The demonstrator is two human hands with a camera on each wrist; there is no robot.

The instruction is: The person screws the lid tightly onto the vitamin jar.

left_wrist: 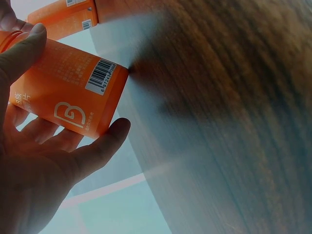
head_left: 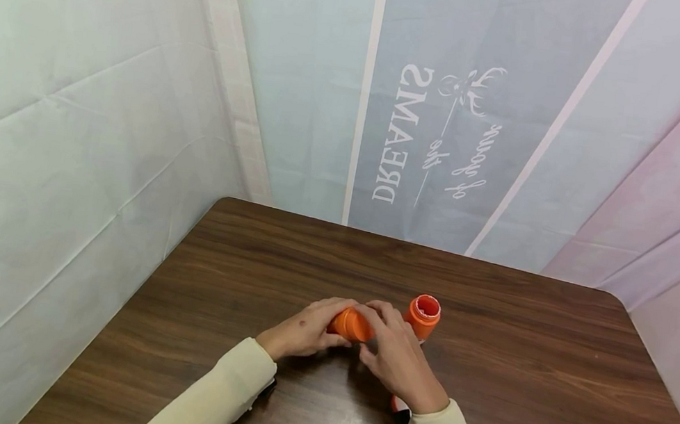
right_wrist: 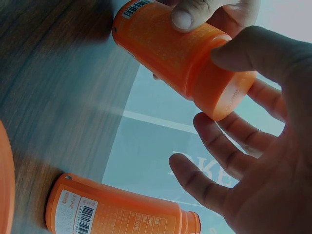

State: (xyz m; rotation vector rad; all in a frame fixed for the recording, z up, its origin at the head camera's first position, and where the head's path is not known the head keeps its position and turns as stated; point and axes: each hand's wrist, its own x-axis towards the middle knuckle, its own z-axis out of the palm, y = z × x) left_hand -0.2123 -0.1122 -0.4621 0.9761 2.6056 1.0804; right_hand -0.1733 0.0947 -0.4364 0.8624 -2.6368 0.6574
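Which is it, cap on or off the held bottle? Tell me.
On: the right wrist view shows the cap covering the top of the held bottle; how tightly, I cannot tell.

Wood-grain table (head_left: 548,376); upright, uncapped orange bottle (head_left: 421,325)

Bright head view, pale glare on near tabletop (head_left: 323,416); dimmer, hazier wrist views.
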